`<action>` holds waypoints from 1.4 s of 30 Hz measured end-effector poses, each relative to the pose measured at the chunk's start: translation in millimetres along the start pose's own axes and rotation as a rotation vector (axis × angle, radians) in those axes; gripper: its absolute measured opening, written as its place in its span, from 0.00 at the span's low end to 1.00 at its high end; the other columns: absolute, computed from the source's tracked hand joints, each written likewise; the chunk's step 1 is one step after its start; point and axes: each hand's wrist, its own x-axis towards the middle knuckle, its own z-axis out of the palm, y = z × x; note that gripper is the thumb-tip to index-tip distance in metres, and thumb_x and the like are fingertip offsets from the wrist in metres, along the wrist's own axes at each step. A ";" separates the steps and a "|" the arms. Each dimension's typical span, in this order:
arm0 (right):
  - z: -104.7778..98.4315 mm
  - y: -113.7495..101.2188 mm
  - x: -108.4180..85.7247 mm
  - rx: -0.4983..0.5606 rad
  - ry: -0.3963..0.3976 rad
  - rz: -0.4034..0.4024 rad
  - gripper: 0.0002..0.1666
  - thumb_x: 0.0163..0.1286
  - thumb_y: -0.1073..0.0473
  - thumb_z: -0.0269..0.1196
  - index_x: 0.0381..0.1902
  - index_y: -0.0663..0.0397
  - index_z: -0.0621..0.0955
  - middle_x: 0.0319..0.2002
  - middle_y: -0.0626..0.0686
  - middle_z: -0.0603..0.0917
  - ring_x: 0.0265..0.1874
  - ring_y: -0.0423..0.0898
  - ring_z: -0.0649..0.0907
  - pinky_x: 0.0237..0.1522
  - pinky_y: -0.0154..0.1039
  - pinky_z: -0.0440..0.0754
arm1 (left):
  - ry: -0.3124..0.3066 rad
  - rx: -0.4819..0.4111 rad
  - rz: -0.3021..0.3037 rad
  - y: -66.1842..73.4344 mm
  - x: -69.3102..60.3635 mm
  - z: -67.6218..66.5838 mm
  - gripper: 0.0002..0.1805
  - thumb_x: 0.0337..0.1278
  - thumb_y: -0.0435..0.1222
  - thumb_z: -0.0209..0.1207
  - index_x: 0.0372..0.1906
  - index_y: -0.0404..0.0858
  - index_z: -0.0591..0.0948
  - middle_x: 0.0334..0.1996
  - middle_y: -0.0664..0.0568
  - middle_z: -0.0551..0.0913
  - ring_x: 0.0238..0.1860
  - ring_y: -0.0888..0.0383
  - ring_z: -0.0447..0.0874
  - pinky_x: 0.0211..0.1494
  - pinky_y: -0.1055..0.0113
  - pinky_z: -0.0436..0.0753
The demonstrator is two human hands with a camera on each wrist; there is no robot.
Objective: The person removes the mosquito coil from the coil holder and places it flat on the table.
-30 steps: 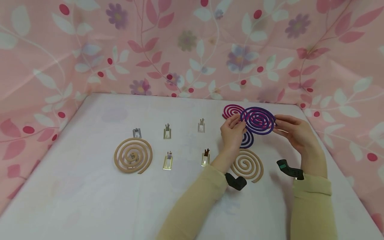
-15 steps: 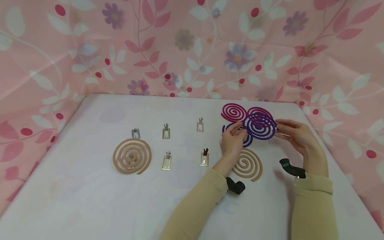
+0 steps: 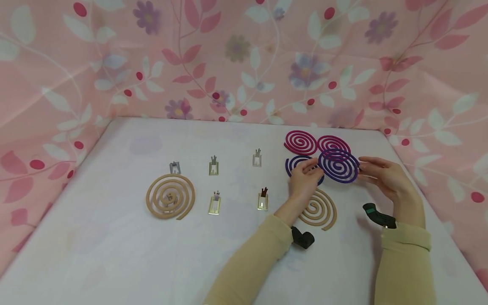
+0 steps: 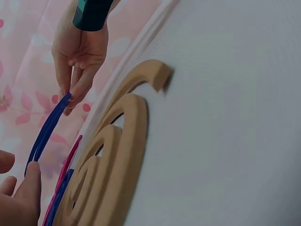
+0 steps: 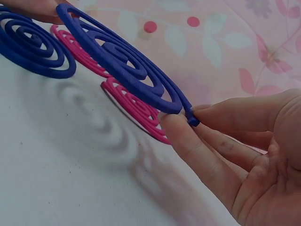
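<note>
Both hands hold one blue-purple mosquito coil [image 3: 338,166] just above the table. My left hand [image 3: 305,180] pinches its left edge; my right hand [image 3: 389,180] pinches its right edge, by the coil's outer end. In the right wrist view the raised coil [image 5: 113,77] is tilted and casts a spiral shadow. A second blue-purple coil [image 3: 290,163] lies partly hidden behind my left hand. Two pink coils [image 3: 300,142] lie at the back, the right one [image 3: 335,138] partly covered by the held coil. A tan coil [image 3: 334,212] lies nearest me, partly behind my left wrist.
Another tan coil [image 3: 170,176] is at left, over a small metal stand. Several small metal coil stands [image 3: 214,205] are spread across the middle, one with a brown upright prong [image 3: 264,192]. Pink floral cloth [image 3: 236,76] rises behind the white table [image 3: 133,254].
Both hands have brought the held blue-purple coil lower and toward me, slightly to the right. More of the two pink coils and the blue-purple coil on the table shows.
</note>
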 end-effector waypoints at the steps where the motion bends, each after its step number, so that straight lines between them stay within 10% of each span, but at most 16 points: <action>1: -0.7 0.4 -0.3 -0.014 0.008 0.010 0.15 0.70 0.63 0.65 0.53 0.49 0.82 0.41 0.41 0.87 0.38 0.40 0.87 0.41 0.33 0.87 | -0.013 0.000 -0.002 -0.1 0.1 0.2 0.18 0.54 0.26 0.66 0.51 0.38 0.86 0.49 0.50 0.88 0.46 0.60 0.87 0.51 0.68 0.85; 11: -12.9 6.1 -0.9 -0.006 0.036 0.055 0.15 0.69 0.63 0.65 0.53 0.47 0.81 0.38 0.41 0.88 0.37 0.40 0.87 0.40 0.34 0.87 | -0.172 0.015 -0.040 -1.2 2.3 -0.4 0.21 0.57 0.25 0.61 0.58 0.34 0.81 0.57 0.43 0.84 0.60 0.52 0.81 0.58 0.67 0.82; 20: -17.2 7.7 -1.9 -0.151 0.116 0.193 0.39 0.70 0.57 0.66 0.74 0.57 0.63 0.34 0.37 0.87 0.36 0.37 0.87 0.41 0.33 0.87 | -0.270 0.057 -0.095 -0.9 -0.4 -1.0 0.22 0.60 0.26 0.60 0.60 0.36 0.79 0.61 0.44 0.81 0.60 0.53 0.80 0.60 0.64 0.81; 42: -12.8 3.8 -4.4 -0.320 0.249 0.208 0.37 0.70 0.58 0.65 0.71 0.64 0.64 0.27 0.36 0.85 0.30 0.39 0.88 0.39 0.36 0.88 | -0.362 0.128 -0.184 2.7 -5.8 3.1 0.24 0.59 0.26 0.62 0.62 0.36 0.78 0.61 0.39 0.80 0.59 0.57 0.80 0.59 0.65 0.80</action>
